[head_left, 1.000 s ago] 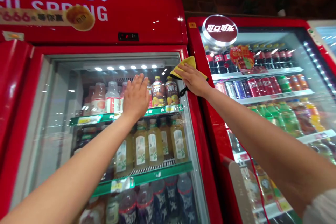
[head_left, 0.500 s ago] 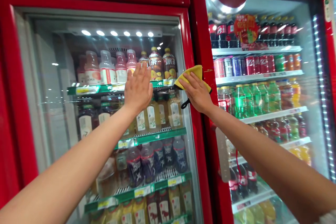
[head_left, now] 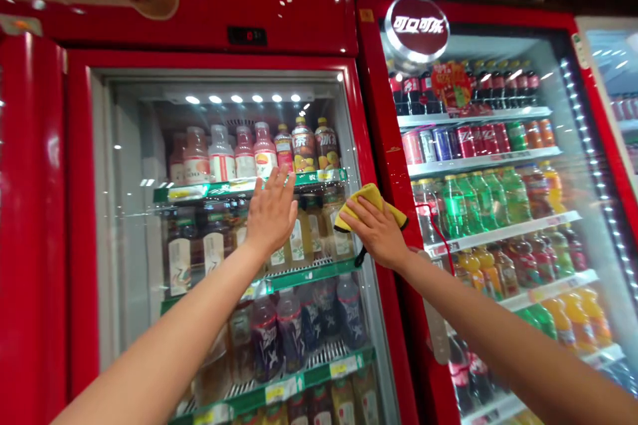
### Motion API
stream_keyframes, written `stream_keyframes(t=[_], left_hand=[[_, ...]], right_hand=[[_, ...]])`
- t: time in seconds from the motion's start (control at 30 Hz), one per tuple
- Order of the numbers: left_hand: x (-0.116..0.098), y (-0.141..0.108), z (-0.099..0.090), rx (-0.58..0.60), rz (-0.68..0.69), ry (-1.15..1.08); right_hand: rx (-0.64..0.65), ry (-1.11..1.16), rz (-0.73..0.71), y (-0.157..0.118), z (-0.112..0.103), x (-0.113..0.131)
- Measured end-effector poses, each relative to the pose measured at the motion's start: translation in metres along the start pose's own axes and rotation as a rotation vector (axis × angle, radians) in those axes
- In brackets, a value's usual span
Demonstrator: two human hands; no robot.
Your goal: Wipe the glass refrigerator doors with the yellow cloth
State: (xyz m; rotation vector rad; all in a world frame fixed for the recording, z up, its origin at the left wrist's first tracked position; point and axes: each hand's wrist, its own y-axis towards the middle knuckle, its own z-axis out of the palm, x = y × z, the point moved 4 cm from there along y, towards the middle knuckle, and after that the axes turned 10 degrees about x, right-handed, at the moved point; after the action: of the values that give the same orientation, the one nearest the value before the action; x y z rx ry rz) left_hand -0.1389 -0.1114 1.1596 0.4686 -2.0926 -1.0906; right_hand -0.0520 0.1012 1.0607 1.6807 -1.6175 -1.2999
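Observation:
My left hand point(head_left: 273, 212) is flat, its fingers stretched out against the glass door point(head_left: 137, 226) of the left drinks fridge, fingertips level with the top shelf's green edge. To its right, my right hand point(head_left: 377, 229) presses a folded yellow cloth point(head_left: 371, 194) with dark edging onto the fridge's red door frame point(head_left: 367, 163). The cloth also reaches over the border of the glass, and a black loop point(head_left: 360, 256) hangs from it. Behind the glass stand rows of bottles point(head_left: 304, 146), partly covered by my left hand and forearm.
A second red fridge point(head_left: 393, 146) stands close on the right, with a round lit sign point(head_left: 417, 30), a long pale handle point(head_left: 438, 332) and shelves of cans and bottles. Another cooler point(head_left: 613, 80) is at the far right. A small display panel point(head_left: 247, 36) sits above the left door.
Both hands have slid down along the left fridge door. The cloth, level with the top shelf before, is now below it under my right hand. The view has tilted up.

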Motion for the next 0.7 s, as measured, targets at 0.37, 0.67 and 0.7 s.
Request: stream_keyframes(t=[0.37, 0.67, 0.7], left_hand=[[0.034, 0.005, -0.006, -0.044, 0.054, 0.211], [0.051, 0.003, -0.014, -0.042, 0.032, 0.192], [0.051, 0.004, -0.014, -0.036, 0.028, 0.182]], right_hand=[[-0.273, 0.045, 0.030, 0.203, -0.081, -0.052], [-0.257, 0.086, -0.004, 0.252, -0.100, -0.043], [-0.218, 0.069, -0.041, 0.243, -0.097, -0.038]])
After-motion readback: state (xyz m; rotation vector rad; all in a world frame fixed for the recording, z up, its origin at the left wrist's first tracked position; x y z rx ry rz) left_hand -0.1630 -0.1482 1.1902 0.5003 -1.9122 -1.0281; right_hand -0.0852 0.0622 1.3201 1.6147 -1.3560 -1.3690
